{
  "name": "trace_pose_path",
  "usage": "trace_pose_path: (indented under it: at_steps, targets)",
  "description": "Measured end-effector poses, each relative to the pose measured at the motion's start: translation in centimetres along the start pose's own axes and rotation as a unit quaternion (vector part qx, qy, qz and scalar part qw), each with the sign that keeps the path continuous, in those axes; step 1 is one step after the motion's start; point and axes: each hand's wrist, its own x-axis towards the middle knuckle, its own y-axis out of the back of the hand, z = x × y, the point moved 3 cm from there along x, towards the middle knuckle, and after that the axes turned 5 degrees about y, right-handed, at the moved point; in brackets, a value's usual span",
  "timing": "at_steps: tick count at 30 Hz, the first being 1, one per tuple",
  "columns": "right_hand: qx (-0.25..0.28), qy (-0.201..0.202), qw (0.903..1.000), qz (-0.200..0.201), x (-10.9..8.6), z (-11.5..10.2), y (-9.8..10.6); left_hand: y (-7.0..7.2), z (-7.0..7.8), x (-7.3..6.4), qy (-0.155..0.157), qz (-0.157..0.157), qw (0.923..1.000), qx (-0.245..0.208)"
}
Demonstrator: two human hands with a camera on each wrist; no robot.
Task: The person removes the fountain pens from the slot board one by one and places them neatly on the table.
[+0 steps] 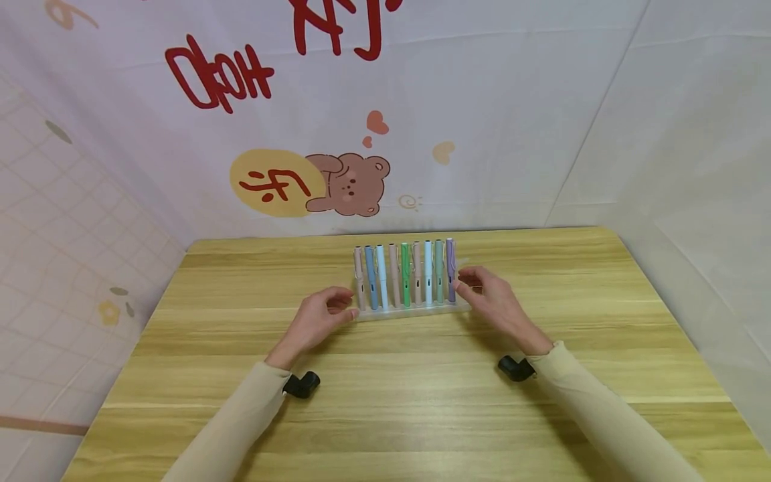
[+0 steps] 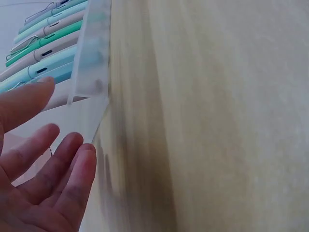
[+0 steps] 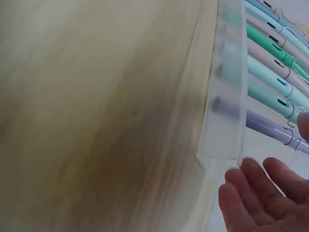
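A clear, frosted pen stand point(image 1: 415, 311) holds a row of several capped pens upright. Their colours run from a pinkish-grey pen point(image 1: 360, 278) at the left end, past a bright green pen point(image 1: 406, 278) near the middle, to a purple pen point(image 1: 450, 271) at the right end. By the stand's left end is my left hand point(image 1: 319, 314), thumb and fingers apart and loosely bent. My right hand point(image 1: 495, 304) is at the opposite end, close to the purple pen, its fingers likewise spread. Whether either hand touches the stand I cannot tell.
The stand is on a wood-grain table point(image 1: 409, 395), near its back edge. Behind the table hangs a pale cloth backdrop point(image 1: 500, 100) with red writing and a printed bear point(image 1: 355, 187). Small black devices point(image 1: 301, 385) are strapped at both wrists.
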Motion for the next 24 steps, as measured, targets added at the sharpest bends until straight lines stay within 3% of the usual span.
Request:
trace_pose_path:
  at_steps: [13,24]
  targets:
    - [-0.004,-0.011,0.9999,0.012,0.9,0.1,-0.4,-0.3,-0.1,0.0,0.001,0.004,0.9994,0.036]
    - [0.002,-0.011,0.9998,0.017,1.1,-0.1,-0.5,-0.6,-0.2,0.1,0.001,0.012,0.9994,0.034]
